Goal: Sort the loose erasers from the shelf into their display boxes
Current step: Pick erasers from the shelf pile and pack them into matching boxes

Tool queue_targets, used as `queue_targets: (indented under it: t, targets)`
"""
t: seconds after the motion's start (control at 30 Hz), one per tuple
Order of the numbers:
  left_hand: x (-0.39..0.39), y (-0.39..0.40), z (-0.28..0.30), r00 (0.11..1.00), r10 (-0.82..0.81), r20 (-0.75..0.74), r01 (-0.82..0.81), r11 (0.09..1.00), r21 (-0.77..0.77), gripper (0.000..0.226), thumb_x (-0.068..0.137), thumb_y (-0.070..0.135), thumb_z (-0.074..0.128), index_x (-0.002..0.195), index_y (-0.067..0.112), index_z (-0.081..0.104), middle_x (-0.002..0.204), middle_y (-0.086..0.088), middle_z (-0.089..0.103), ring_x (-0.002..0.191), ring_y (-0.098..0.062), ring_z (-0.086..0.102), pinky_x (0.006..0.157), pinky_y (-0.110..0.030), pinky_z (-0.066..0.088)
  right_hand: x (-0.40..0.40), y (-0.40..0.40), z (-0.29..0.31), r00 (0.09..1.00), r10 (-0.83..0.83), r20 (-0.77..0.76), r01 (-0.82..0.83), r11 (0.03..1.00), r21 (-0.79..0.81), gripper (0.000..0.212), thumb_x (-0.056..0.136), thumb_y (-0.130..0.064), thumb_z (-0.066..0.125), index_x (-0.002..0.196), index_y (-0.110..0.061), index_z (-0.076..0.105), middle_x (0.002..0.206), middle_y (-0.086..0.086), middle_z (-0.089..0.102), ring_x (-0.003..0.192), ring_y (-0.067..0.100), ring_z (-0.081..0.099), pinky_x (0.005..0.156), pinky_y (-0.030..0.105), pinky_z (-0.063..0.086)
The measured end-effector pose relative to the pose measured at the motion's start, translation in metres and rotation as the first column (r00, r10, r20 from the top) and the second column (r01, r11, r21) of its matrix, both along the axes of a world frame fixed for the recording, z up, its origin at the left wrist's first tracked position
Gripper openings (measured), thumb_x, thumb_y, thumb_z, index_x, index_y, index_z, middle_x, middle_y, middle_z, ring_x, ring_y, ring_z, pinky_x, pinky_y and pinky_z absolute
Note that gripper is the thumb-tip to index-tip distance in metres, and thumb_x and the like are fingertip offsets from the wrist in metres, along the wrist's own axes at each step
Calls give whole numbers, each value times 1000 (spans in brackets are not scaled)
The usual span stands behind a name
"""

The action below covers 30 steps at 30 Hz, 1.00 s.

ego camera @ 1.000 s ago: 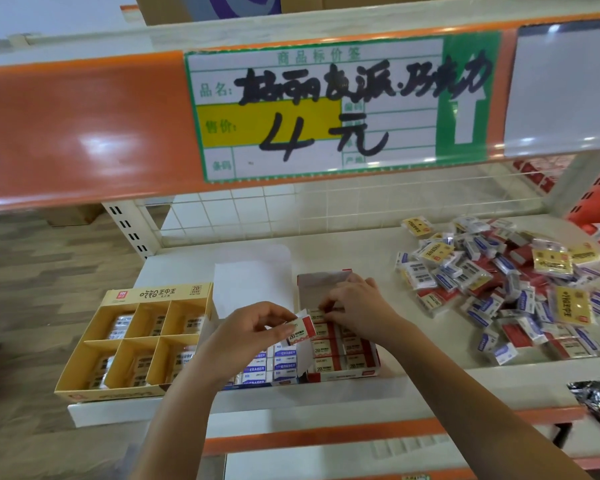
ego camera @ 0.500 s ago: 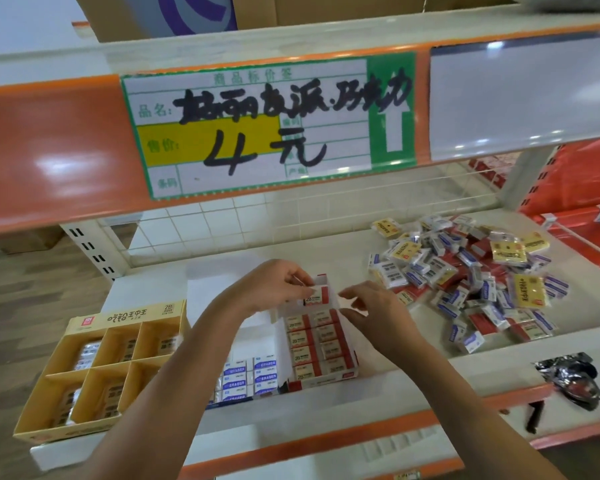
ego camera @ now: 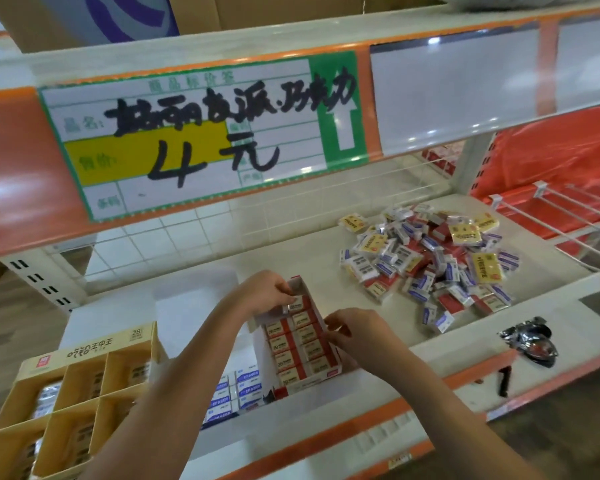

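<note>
Red eraser [ego camera: 293, 302] now pressed into red box [ego camera: 326, 373] by left hand [ego camera: 267, 292]'s pinching grip; right hand [ego camera: 357, 332] empty.

Loose erasers [ego camera: 430, 258] heaped right; red box [ego camera: 303, 344] near-full.

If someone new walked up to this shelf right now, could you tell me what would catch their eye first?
Probably the big handwritten price label on the orange rail overhead, marked 4 in black. Next, the heap of loose erasers in red, blue and yellow wrappers at the right of the shelf. In front, both hands work at the red display box: the left hand at its far end, the right hand beside its right wall.
</note>
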<state>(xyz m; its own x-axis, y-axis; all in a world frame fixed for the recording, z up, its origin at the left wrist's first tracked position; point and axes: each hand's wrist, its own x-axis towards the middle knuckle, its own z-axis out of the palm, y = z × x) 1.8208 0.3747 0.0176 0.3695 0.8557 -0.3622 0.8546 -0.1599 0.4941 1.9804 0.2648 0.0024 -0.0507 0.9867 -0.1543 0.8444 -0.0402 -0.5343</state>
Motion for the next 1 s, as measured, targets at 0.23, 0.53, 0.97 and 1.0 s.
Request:
queue_targets:
  t: [0.23,0.53,0.97,1.0]
  targets:
    - [2,-6,-11,996,-35,-84,52,976,213,19,89,26,60,103,20,71,97,4,68,82,-10,61,67,-21,41,-2,-1,3,999,-5,33,6,999,-36,32,96,-33,48,122,-18,59,115,1,62,105,15,56,82,23,41]
    - [7,-14,-21,976,-16,-217,102,915,391,20,92,29,56,106,23,68,94,4,66,82,-13,63,73,-26,50,0,0,6,1000,2,-16,-3,997,-72,33,95,-31,52,122,-15,59,118,2,63,106,16,58,88,24,44]
    - [4,-25,-5,977,-40,-211,119,919,377,26,94,34,51,116,29,64,109,4,67,95,-15,63,72,-26,46,11,9,6,995,79,54,-79,997,-11,42,94,-45,48,125,-18,55,120,1,63,108,16,58,87,26,43]
    - [4,-25,0,983,-32,-183,101,917,386,27,94,35,52,118,28,63,111,3,67,97,-16,63,73,-27,46,15,10,9,995,79,66,-80,997,20,42,94,-45,47,125,-17,55,119,1,63,107,16,58,87,27,44]
